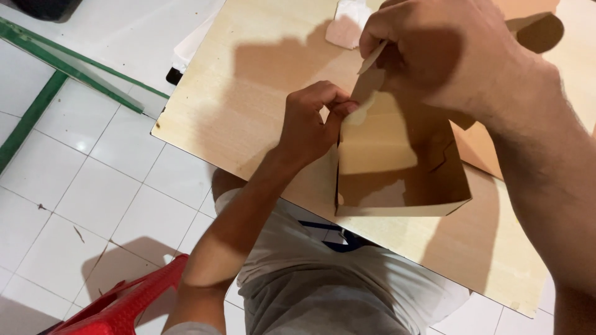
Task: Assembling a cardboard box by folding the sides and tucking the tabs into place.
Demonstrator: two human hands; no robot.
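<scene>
Floor: white tiles [93,180] at far left, with a red plastic stool [124,304] at the bottom left corner.
Worktop: pale wooden worktop [248,93] seen from above; its near edge runs diagonally across the lap.
Left hand: left hand [308,124] clenched in a pinch on the left wall's top corner of a brown paperboard box [397,180].
Box: open-topped, standing at the worktop's near edge, right of the left grip and below the right.
Right hand: right hand [434,49] pinching the box's upright flap [371,62] at the back wall.
Doing it well: likely, steady the left wall while bending the flap along its crease, keeping corners square.
Behind: a pale crumpled scrap [347,25] near the far edge.
</scene>
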